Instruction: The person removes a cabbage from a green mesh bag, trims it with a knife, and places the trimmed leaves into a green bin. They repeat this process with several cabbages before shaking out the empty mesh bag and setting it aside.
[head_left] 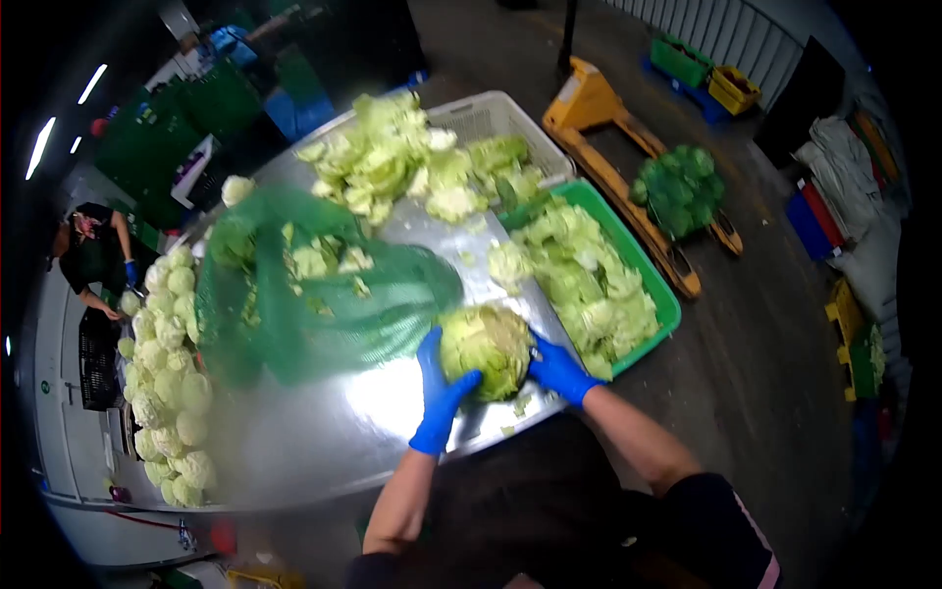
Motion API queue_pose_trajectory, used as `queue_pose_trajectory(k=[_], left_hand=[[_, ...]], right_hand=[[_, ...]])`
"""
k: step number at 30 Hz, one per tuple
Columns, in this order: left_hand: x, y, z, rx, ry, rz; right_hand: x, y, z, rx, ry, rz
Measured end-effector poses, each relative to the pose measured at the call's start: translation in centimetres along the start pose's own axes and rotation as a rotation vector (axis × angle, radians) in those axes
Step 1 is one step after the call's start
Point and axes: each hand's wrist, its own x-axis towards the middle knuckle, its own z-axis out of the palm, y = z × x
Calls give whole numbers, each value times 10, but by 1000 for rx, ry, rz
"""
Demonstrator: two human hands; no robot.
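Note:
A large cabbage (484,351) with a brownish patch on its upper right is held between my two blue-gloved hands, over the near edge of the metal table (324,432). My left hand (439,391) is curved round its left side, thumb across the lower front. On the right side, my right hand (559,369) presses against the cabbage, its fingertips partly hidden. Just beyond is a smaller pale leafy piece (509,263). Green netting (392,285) lies to the left, with leaf scraps in and under it.
A green crate (671,306) of loose leaves adjoins the table's right side; a pale crate (520,113) and leaf pile (373,157) lie beyond. Many trimmed cabbages (167,363) line the left. A co-worker (93,245) stands far left. A yellow pallet jack (599,157) is at right.

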Motion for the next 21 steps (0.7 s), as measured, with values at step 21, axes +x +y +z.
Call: queue_pose_trajectory(k=[21], left_hand=[[-3,-4,-31,-381,44,-433]], right_hand=[[53,22,-75,281,304,263]])
